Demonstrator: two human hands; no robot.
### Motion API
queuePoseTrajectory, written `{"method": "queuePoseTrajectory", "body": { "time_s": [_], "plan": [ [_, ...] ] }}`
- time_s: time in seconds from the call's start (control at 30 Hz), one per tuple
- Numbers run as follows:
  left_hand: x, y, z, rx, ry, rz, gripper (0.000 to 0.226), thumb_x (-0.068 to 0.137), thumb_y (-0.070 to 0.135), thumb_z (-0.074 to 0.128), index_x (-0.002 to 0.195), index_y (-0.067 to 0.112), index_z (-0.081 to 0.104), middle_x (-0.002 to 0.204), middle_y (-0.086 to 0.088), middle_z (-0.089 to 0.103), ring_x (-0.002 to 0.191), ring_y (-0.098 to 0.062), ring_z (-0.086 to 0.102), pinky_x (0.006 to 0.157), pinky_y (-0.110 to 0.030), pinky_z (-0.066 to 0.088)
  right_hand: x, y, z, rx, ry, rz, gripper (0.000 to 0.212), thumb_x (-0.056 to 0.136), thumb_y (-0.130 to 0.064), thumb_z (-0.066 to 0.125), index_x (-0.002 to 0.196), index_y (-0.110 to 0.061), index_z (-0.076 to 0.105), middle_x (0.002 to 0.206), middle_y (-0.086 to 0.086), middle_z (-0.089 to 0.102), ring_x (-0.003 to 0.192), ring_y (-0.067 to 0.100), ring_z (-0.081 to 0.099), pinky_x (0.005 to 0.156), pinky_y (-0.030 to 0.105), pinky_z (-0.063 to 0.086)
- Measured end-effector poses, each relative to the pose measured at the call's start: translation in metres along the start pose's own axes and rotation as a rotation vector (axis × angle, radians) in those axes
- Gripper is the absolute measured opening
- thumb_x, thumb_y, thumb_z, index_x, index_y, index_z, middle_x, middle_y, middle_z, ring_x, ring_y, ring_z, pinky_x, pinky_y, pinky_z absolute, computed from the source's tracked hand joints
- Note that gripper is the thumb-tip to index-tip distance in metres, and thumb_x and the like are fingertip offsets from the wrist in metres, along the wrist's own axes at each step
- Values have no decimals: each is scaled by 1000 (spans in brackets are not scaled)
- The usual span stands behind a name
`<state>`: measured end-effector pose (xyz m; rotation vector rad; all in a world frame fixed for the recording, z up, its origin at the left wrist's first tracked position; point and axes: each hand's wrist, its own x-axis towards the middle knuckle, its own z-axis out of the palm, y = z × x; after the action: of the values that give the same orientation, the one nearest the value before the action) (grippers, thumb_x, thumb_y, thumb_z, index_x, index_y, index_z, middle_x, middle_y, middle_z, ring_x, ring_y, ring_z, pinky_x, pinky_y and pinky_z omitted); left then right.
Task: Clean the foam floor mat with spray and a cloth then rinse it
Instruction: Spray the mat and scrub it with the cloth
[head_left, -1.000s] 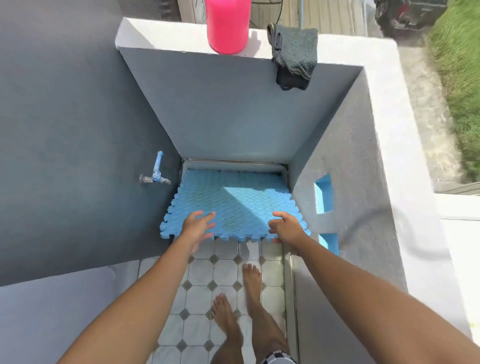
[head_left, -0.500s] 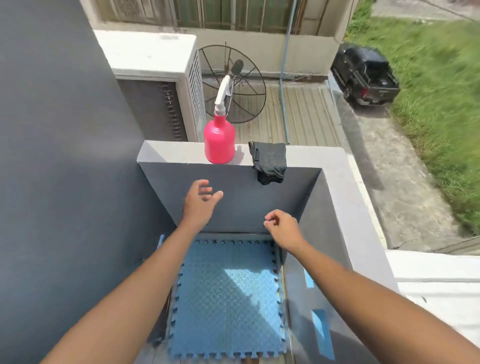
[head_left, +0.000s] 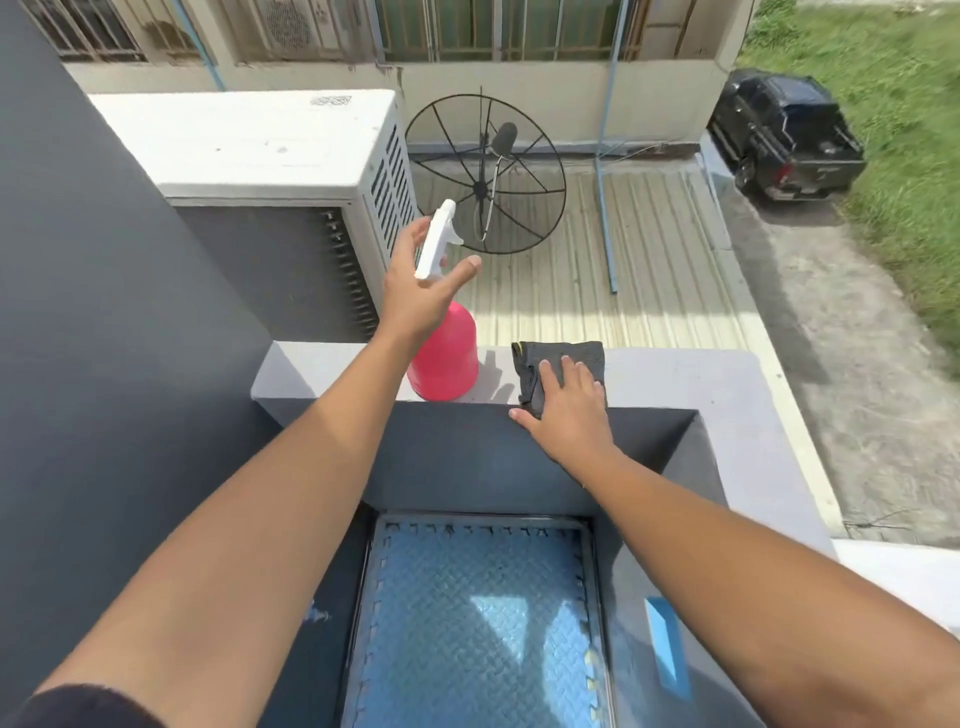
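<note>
The blue foam mat (head_left: 475, 623) lies flat on the floor of a grey walled wash bay, below my arms. A pink spray bottle (head_left: 449, 356) with a white trigger head stands on the top of the far wall (head_left: 675, 374). My left hand (head_left: 421, 291) is at the bottle's neck with fingers spread around the trigger head, not closed on it. A dark grey cloth (head_left: 563, 356) is draped over the wall top just right of the bottle. My right hand (head_left: 569, 405) lies flat on the cloth, fingers extended.
A blue tap (head_left: 314, 613) sticks out of the dark left wall (head_left: 104, 415). An air-conditioner unit (head_left: 270, 171) and a black satellite dish (head_left: 485, 174) sit beyond the far wall. The right wall has blue-lined niches (head_left: 667, 644).
Both hands left the mat's near edge and rose to the wall top. The left now reaches around the bottle's trigger head and the right rests on the cloth. My view tilted upward.
</note>
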<state>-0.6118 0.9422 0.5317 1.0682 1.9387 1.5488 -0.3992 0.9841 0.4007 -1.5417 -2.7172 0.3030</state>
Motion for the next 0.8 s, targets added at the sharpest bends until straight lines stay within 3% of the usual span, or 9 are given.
{"method": "queuePoseTrajectory", "body": {
  "time_s": [0.07,0.13,0.2,0.3,0.4,0.5,0.6,0.7,0.8],
  "plan": [
    [3,5,4,-45,-6,59,50,90,36,77,136,23,58,118,-3,62,90,-11,72,81,-36,63,1,-1,3,-26,39,-15,83,93,-64,50,157,-19,24,163,16,22,151,34,18,121,50,22],
    [-2,14,10,-69,33,69,23,97,36,67,119,30,65,96,-3,63,63,-17,68,57,-33,57,3,3,2,-37,59,-43,78,94,-56,57,155,-16,30,160,17,28,149,35,24,119,49,26],
    [-14,19,13,-83,89,74,13,101,34,62,111,28,67,86,1,63,52,-6,60,52,-25,52,1,7,0,-44,70,-77,69,93,-42,64,151,-14,37,156,18,37,145,35,31,115,48,32],
    [-43,22,7,-91,87,76,19,105,29,59,123,28,63,102,2,67,56,5,61,55,-13,49,-8,12,-4,-64,113,-165,52,90,-8,65,140,-11,51,143,17,53,132,35,46,101,45,46],
    [-79,19,-7,-93,28,52,26,103,31,61,115,11,71,103,-26,67,46,-21,59,44,-24,46,-22,8,-17,36,153,-145,25,83,6,53,103,-8,62,100,12,67,97,35,60,69,42,52],
    [-122,8,-21,-57,-30,0,28,100,31,63,99,5,71,91,-32,62,43,-37,59,40,-24,42,-50,0,-23,330,73,13,17,84,-2,47,90,-12,59,70,2,64,69,21,61,60,35,46],
    [-175,-21,-35,-40,-100,-82,21,96,32,67,92,12,72,71,-8,59,43,-32,60,43,-24,43,-106,-8,1,605,33,166,13,88,-9,51,89,-17,62,72,2,68,69,20,62,62,31,48],
    [-228,-70,-47,52,-146,-174,21,94,31,70,95,10,72,76,-18,64,50,-37,63,43,-23,46,-173,-14,54,707,-13,317,11,89,-11,58,79,-14,60,69,2,63,69,23,55,60,30,38],
    [-281,-132,-58,112,-174,-239,21,93,28,73,98,7,73,88,-24,70,49,-28,63,44,-28,52,-237,-19,109,801,-126,458,12,90,-9,58,79,-14,61,71,9,65,68,30,68,61,32,52]
  ]
}}
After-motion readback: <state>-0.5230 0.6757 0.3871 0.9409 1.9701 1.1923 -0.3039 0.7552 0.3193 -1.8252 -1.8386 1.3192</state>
